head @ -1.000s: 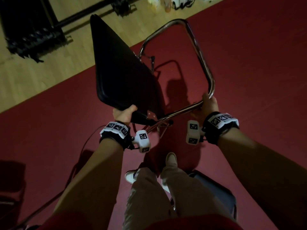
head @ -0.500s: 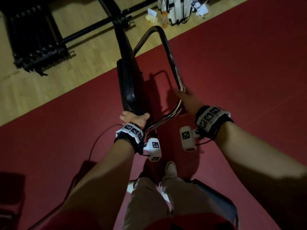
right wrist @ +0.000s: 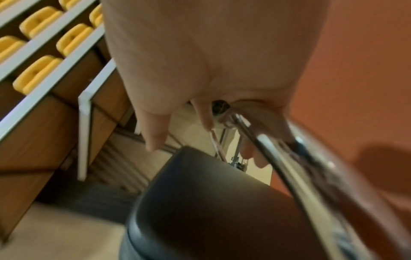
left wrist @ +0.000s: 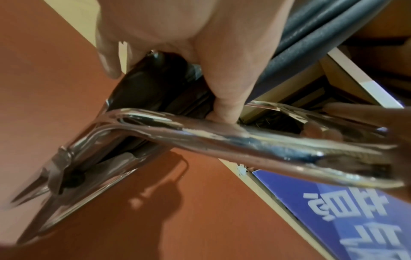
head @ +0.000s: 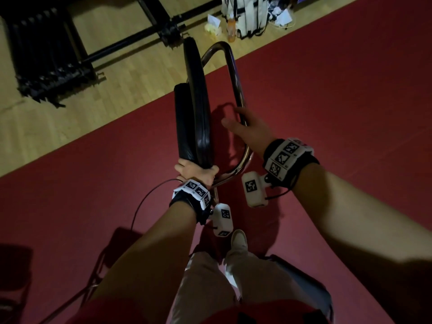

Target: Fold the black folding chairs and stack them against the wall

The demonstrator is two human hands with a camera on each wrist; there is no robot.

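Over red carpet, hands: left (head: 196,172) gripping folded chair (head: 195,118), right (head: 249,130) extended flat.

Left hand (left wrist: 177,35): grips black padded folding chair (left wrist: 160,84), thumb on curved chrome tube (left wrist: 222,139).
Floor: red carpet (left wrist: 55,70).

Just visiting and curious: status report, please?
Left hand grips folded black chair at its pads. Right hand open, fingers against chrome frame. Red floor ahead, nothing blocking.
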